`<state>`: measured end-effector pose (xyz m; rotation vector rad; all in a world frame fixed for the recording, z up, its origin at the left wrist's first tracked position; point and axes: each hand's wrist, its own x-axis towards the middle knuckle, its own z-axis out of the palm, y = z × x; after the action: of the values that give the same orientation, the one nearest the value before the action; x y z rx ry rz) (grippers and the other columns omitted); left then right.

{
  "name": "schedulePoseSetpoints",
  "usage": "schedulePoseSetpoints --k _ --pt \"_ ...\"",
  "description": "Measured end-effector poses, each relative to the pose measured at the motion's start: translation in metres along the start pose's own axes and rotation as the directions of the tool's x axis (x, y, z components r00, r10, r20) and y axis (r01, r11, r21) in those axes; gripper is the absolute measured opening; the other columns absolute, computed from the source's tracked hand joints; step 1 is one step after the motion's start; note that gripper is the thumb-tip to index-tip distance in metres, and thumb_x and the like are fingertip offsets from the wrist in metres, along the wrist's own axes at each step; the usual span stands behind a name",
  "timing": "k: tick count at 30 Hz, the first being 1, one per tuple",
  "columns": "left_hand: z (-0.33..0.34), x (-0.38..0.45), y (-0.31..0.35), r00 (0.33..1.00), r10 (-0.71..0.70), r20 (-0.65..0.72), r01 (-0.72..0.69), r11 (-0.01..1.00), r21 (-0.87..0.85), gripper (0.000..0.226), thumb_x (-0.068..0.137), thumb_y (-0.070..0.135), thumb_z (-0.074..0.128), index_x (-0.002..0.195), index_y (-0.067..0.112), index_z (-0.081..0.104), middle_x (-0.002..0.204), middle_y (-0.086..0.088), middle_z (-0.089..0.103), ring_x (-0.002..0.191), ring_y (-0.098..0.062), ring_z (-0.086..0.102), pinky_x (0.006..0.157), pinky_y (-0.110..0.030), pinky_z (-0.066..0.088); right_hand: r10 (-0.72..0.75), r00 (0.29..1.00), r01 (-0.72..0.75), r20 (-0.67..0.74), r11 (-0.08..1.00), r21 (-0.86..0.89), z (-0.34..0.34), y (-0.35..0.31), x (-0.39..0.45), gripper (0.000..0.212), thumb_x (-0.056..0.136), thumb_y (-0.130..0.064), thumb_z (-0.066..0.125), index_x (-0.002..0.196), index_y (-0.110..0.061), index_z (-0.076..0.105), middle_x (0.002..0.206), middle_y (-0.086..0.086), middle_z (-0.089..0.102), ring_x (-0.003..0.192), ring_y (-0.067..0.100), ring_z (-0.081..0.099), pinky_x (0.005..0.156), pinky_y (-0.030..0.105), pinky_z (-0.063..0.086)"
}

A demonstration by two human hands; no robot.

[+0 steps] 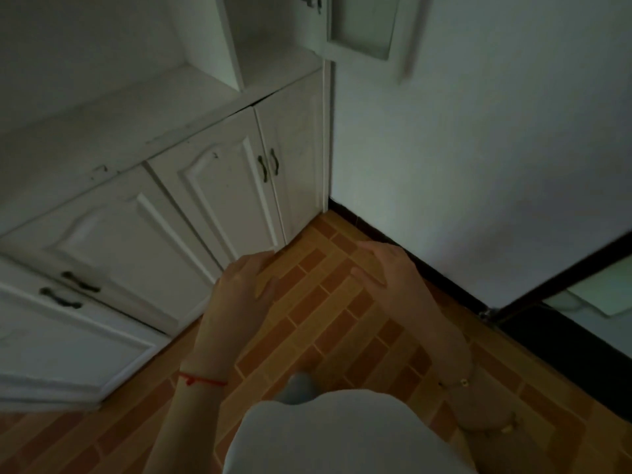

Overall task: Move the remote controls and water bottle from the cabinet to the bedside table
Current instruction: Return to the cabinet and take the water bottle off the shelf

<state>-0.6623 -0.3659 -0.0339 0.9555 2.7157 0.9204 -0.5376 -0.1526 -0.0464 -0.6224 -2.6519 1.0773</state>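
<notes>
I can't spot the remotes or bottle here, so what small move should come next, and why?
Probably raise the view along the cabinet toward its open upper shelf. Both the left hand and the right hand are empty above the floor, the lower doors are shut, and the counter in view is bare.

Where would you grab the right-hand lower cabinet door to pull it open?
By its dark handle, the right one of the pair at the doors' meeting edge. It is a slim vertical bar, so the fingers of the right hand would probably hook behind it from the front and pull toward the body. Both hands are empty, the left hand too.
</notes>
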Motion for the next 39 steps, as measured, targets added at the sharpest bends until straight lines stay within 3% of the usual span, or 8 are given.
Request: schedulePoseSetpoints --k 4,8,12,15,19,23,34,39 --pt "0.009 0.067 -0.012 1.0 -0.009 -0.001 0.009 1.0 -0.014 0.04 0.092 0.022 0.058 0.131 0.023 0.052 0.128 0.0 0.058 0.117 -0.019 0.054 0.1 -0.032 0.042 0.053 0.998 -0.053 0.015 0.999 -0.002 0.005 0.015 0.067 0.053 0.093 -0.044 0.053 0.139 -0.02 0.045 0.134 0.004 0.053 0.124 0.016 0.045 0.107 0.041 0.039" --pt "0.023 0.14 -0.027 1.0 -0.024 -0.017 0.024 1.0 -0.021 0.039 0.092 0.025 0.057 0.131 0.026 0.051 0.128 0.003 0.058 0.115 -0.018 0.056 0.099 -0.036 0.044 0.07 0.997 -0.071 0.027 0.997 0.024 0.011 0.029 0.142 0.061 0.088 -0.051 0.051 0.138 -0.016 0.046 0.134 0.006 0.053 0.12 0.012 0.044 0.103 0.026 0.033" --pt "0.027 0.228 -0.036 1.0 -0.021 -0.019 0.021 1.0 0.002 0.041 0.092 0.025 0.057 0.132 0.021 0.051 0.13 -0.003 0.058 0.121 -0.02 0.053 0.103 -0.039 0.042 0.085 0.995 -0.083 0.059 0.996 -0.022 0.006 0.04 0.233 0.043 0.094 -0.024 0.057 0.136 -0.017 0.049 0.137 0.006 0.05 0.127 0.02 0.045 0.099 0.016 0.033" --pt "0.023 0.3 -0.035 1.0 -0.014 -0.026 0.015 1.0 0.017 0.041 0.092 0.025 0.056 0.133 0.019 0.051 0.13 -0.004 0.058 0.12 -0.022 0.054 0.102 -0.044 0.044 0.117 0.989 -0.12 0.086 0.992 0.029 -0.004 0.047 0.306 0.035 0.095 -0.01 0.055 0.126 0.007 0.054 0.128 0.026 0.053 0.124 0.036 0.046 0.079 0.003 0.031" --pt "0.015 0.382 -0.03 0.997 0.053 -0.063 -0.051 0.998 0.037 0.04 0.092 0.024 0.057 0.132 0.017 0.053 0.127 -0.004 0.06 0.116 -0.022 0.057 0.099 -0.041 0.046 -0.025 0.999 0.024 -0.042 1.0 -0.015 -0.022 0.039 0.389 0.045 0.094 -0.031 0.057 0.136 -0.018 0.049 0.137 0.001 0.052 0.128 0.013 0.043 0.099 0.015 0.026" --pt "0.005 0.449 -0.021 0.992 0.062 -0.107 -0.06 0.998 0.021 0.039 0.091 0.02 0.058 0.13 0.015 0.055 0.121 -0.004 0.062 0.11 -0.02 0.059 0.095 -0.031 0.045 -0.083 0.995 0.08 -0.063 0.996 -0.037 -0.039 0.041 0.464 0.048 0.094 -0.041 0.054 0.138 -0.025 0.045 0.14 -0.004 0.05 0.131 0.011 0.041 0.11 0.029 0.033" --pt "0.006 0.583 0.0 0.95 0.006 -0.312 -0.01 1.0 -0.012 0.04 0.092 0.021 0.059 0.131 0.017 0.054 0.122 -0.002 0.062 0.111 -0.017 0.059 0.098 -0.033 0.047 -0.269 0.963 0.269 0.008 0.963 -0.009 -0.074 0.056 0.627 0.047 0.093 -0.037 0.056 0.136 -0.02 0.048 0.135 -0.003 0.053 0.125 0.013 0.045 0.101 0.023 0.033" --pt "-0.009 0.649 0.028 0.901 -0.004 -0.434 0.009 1.0 0.01 0.041 0.092 0.025 0.059 0.132 0.021 0.053 0.12 0.002 0.062 0.106 -0.012 0.059 0.091 -0.022 0.044 -0.407 0.913 0.407 -0.009 0.913 0.034 -0.114 0.034 0.711 0.044 0.093 -0.035 0.058 0.134 -0.021 0.05 0.133 -0.003 0.055 0.123 0.009 0.046 0.104 0.027 0.037"
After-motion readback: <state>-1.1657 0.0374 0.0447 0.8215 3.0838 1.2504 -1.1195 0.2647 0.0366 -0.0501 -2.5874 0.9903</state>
